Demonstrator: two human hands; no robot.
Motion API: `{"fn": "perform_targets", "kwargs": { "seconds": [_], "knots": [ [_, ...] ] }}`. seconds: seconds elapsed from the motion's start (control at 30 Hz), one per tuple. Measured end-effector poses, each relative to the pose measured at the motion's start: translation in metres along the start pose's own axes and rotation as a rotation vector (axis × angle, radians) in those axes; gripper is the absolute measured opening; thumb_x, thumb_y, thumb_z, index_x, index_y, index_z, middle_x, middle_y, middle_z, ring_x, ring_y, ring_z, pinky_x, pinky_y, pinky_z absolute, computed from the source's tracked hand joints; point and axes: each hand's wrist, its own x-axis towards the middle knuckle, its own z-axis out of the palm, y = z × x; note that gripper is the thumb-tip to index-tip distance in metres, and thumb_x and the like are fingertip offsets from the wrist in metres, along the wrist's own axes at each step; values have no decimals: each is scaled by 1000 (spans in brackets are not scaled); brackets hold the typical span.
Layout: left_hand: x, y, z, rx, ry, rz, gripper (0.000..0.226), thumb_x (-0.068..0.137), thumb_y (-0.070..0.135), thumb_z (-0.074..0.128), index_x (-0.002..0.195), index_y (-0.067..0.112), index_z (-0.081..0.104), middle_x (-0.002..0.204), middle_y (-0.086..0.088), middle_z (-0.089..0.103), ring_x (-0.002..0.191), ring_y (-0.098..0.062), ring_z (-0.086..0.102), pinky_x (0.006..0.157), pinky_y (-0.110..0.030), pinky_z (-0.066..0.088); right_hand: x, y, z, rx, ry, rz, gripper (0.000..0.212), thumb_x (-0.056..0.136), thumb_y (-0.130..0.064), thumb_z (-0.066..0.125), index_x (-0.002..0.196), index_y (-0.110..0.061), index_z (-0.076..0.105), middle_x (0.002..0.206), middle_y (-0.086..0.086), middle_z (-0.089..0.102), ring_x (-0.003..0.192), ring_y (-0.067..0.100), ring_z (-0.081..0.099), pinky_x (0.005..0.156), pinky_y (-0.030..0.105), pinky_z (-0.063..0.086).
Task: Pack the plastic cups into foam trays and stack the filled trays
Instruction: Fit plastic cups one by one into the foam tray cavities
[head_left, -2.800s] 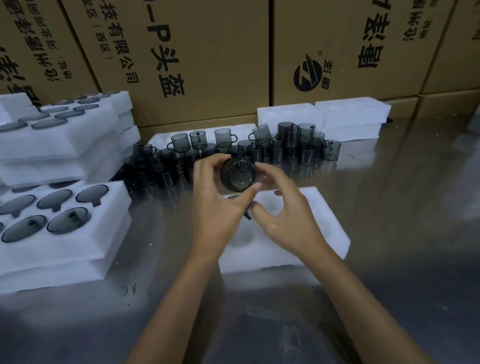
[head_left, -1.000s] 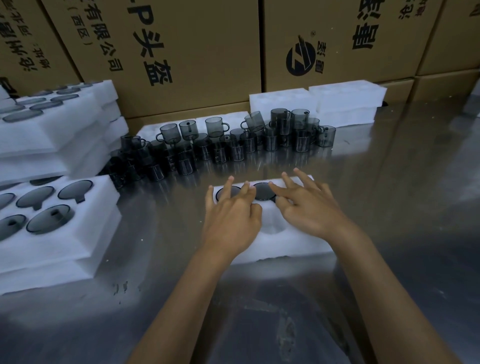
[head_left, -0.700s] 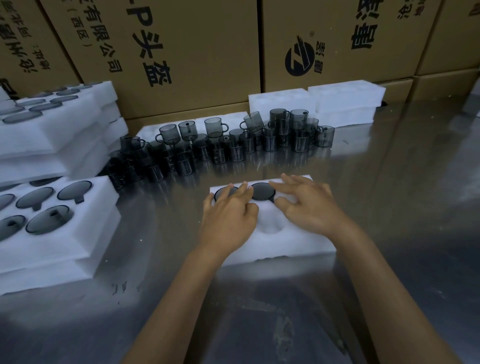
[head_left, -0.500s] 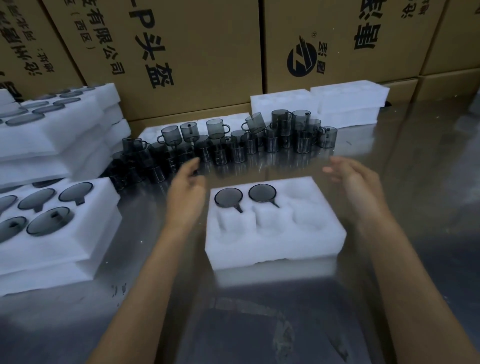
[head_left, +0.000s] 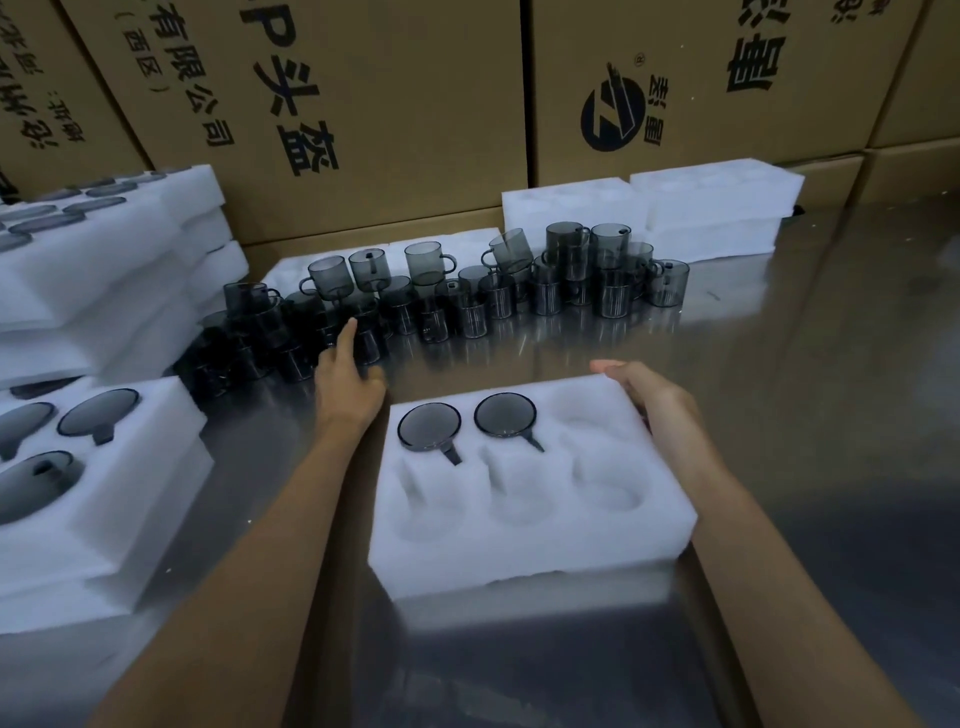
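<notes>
A white foam tray (head_left: 524, 530) lies in front of me on the metal table. Two smoky grey plastic cups (head_left: 429, 425) (head_left: 505, 414) sit in its two back-left holes; its other holes are empty. My left hand (head_left: 347, 383) is stretched out beside the tray's back left corner, fingers straight, fingertips at the near edge of a heap of loose grey cups (head_left: 457, 296). My right hand (head_left: 647, 397) rests against the tray's back right corner, fingers relaxed along the foam edge.
Filled foam trays (head_left: 104, 499) are stacked at the left, with more stacks (head_left: 93, 260) behind. Empty foam trays (head_left: 706, 208) stand at the back right. Cardboard boxes (head_left: 363, 104) wall off the rear. Bare metal table (head_left: 831, 389) extends right.
Both hands lifted off the two seated cups and spread apart. The left one reached forward to the loose cups, the right one came down onto the tray's back right corner.
</notes>
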Motion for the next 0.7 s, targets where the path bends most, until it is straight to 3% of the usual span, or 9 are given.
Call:
{"fn": "perform_targets", "kwargs": {
  "seconds": [0.2,0.33,0.4,0.5,0.57,0.7],
  "knots": [
    [6,-5,6,-20,64,30,38,92,20,63,126,17,48,121,-18,51,104,-37,55,91,-43,45,2,0,2,-33,-1,6,30,74,-43,69,101,-32,76,89,-1,74,84,22,71,80,39,57],
    [-4,-6,0,-110,134,44,37,88,34,73,106,15,47,102,-8,59,94,-27,56,76,-35,41,-1,-1,3,-36,-4,21,29,73,-44,70,99,-31,77,84,-1,73,79,21,70,75,37,56],
    [-13,0,-5,-195,176,40,38,85,34,77,103,14,51,95,-5,61,92,-26,59,76,-38,47,-3,-2,3,-24,-6,21,24,75,-41,70,96,-30,77,82,-1,73,78,21,70,74,37,55],
    [-32,6,-13,-344,238,70,41,80,29,81,109,19,54,102,4,62,93,-17,62,85,-37,52,-6,-4,5,-60,9,-7,15,82,-34,69,94,-31,77,89,-5,75,84,17,71,74,31,56],
    [-45,10,-23,-421,240,86,54,78,25,84,122,28,52,117,7,62,94,-4,61,86,-26,49,-8,-5,6,-122,34,-43,13,86,-26,68,94,-32,76,94,-9,73,85,9,68,69,24,54],
    [-64,39,-54,-536,183,150,77,76,17,86,142,30,48,134,8,57,110,-3,60,85,-9,48,-14,-7,9,-96,30,-51,18,90,-17,67,103,-26,75,93,-5,73,63,-1,67,51,13,50]
  ]
}}
